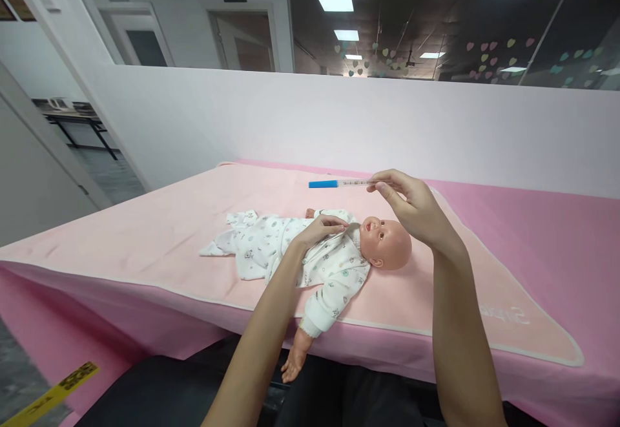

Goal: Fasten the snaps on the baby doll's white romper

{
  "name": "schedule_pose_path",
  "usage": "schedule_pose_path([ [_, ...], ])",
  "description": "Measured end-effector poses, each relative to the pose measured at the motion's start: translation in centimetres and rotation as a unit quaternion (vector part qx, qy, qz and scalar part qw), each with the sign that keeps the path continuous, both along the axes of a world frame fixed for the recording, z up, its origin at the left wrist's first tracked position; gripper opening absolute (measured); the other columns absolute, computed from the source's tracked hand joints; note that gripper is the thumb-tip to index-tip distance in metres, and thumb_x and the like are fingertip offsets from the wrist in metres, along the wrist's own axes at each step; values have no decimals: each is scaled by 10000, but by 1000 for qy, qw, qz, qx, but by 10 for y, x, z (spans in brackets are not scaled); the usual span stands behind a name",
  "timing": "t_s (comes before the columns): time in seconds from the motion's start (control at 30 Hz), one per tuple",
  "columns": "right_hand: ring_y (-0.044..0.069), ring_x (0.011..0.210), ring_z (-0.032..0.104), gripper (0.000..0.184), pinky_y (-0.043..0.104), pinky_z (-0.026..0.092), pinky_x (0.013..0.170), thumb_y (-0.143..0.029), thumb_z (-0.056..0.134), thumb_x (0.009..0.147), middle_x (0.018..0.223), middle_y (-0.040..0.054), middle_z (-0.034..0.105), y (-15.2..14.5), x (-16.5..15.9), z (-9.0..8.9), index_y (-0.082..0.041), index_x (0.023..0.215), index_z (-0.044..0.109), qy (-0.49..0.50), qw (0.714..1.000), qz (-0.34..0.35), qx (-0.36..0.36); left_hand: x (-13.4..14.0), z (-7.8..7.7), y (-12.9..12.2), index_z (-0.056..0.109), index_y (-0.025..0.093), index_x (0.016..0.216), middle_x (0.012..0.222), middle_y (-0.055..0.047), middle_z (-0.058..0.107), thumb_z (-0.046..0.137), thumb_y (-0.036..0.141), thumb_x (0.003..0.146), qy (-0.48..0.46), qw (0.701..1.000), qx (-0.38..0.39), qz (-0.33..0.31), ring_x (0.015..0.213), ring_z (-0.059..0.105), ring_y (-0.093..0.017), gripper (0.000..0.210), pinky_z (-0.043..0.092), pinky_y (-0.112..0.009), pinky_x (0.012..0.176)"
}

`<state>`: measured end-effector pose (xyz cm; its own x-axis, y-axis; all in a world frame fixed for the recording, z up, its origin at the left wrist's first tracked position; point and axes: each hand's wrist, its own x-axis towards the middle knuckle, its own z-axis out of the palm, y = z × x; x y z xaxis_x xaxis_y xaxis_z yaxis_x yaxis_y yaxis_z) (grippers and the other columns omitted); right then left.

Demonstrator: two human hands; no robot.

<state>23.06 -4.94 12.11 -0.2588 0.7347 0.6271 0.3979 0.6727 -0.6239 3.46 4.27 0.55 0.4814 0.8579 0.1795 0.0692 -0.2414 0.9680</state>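
Observation:
A baby doll [385,246] lies on its back, its head to the right, dressed in a white printed shirt [334,291] and matching trousers [264,236]. My left hand [322,228] rests over the doll's chest and pinches the shirt near its collar. Above the doll's head, my right hand [409,204] grips the clear end of a thermometer [346,183] between thumb and fingers. It is a slim tube with scale marks and a blue cap pointing left, held level. One doll arm [298,353] hangs over the near table edge.
A pale pink mat [159,239] with a white border lies under the doll, over a darker pink tablecloth [542,233]. A white partition wall [339,117] stands behind the table. At lower left is a yellow strip [53,395] with a printed code.

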Motion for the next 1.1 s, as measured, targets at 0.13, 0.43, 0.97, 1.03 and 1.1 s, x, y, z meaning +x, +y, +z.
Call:
schedule_pose_path([
  [0.13, 167, 943, 583, 212, 310, 437, 829, -288, 442, 871, 956, 30, 650, -4, 3, -2, -197, 919, 627, -1, 1000, -17, 4, -2, -3, 2, 704, 151, 780, 850, -53, 670, 721, 283, 619, -1, 1000, -1, 7, 814, 563, -155, 209, 417, -260, 749],
  [0.43, 212, 1020, 600, 297, 327, 485, 852, -407, 455, 857, 1052, 66, 660, -54, 64, -132, -209, 987, 635, -7, 975, -182, -126, -5, -18, 14, 678, 115, 798, 531, 49, 436, 761, 293, 547, 9, 1000, 17, -15, 511, 364, -52, 319, 249, -196, 469],
  [0.97, 166, 876, 620, 291, 274, 519, 742, -200, 334, 885, 1000, 82, 643, -33, 1, -156, -183, 1042, 577, -109, 953, -282, 35, -1, -20, 10, 658, 117, 771, 609, 18, 526, 768, 302, 547, -78, 996, -25, 37, 559, 441, -67, 311, 304, -198, 520],
  [1.03, 160, 852, 625, 308, 250, 509, 714, -126, 319, 865, 965, 80, 643, -13, -39, -138, -180, 1008, 586, -180, 953, -240, 39, -1, -19, 9, 652, 124, 759, 625, 17, 543, 765, 290, 538, -110, 991, -34, 61, 578, 465, -73, 300, 325, -198, 539],
  [1.1, 164, 772, 631, 335, 248, 500, 620, -82, 325, 837, 987, 101, 630, 10, -70, -129, -152, 1071, 555, -260, 933, -247, 20, -1, -19, 9, 648, 134, 760, 617, 28, 538, 748, 274, 539, -147, 984, -41, 93, 579, 468, -70, 280, 330, -193, 543],
])
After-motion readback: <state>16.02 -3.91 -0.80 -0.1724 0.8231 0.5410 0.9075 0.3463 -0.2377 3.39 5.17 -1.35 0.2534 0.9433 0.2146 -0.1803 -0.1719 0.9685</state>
